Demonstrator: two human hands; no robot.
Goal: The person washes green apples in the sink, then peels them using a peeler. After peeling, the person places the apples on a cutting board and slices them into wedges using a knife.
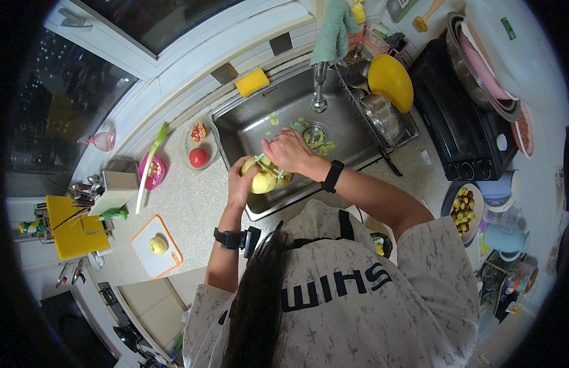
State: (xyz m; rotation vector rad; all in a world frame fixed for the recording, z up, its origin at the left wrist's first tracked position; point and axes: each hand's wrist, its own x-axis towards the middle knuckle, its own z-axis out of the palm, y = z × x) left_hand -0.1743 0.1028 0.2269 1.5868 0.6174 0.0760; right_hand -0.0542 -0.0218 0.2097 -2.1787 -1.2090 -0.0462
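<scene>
My left hand (238, 181) grips a mostly peeled pale-yellow apple (263, 183) over the near-left part of the steel sink (241, 131). A light-green peeler (281, 174) is held in my right hand (289, 148), against the apple; its handle is partly hidden by my fingers. A strip of peel seems to hang at the apple's right side. Green peelings (328, 146) lie around and in the drain. To the left, a second peeled apple (158, 245) rests on a white cutting board (145, 243) with an orange rim.
A glass bowl (214, 154) holding a tomato (198, 158) and a pomegranate piece (198, 131) stands left of the sink. A scallion (149, 172) lies across a magenta bowl (159, 183). The faucet (318, 87), dish rack (356, 103) and black-handled knife (391, 163) are at the right.
</scene>
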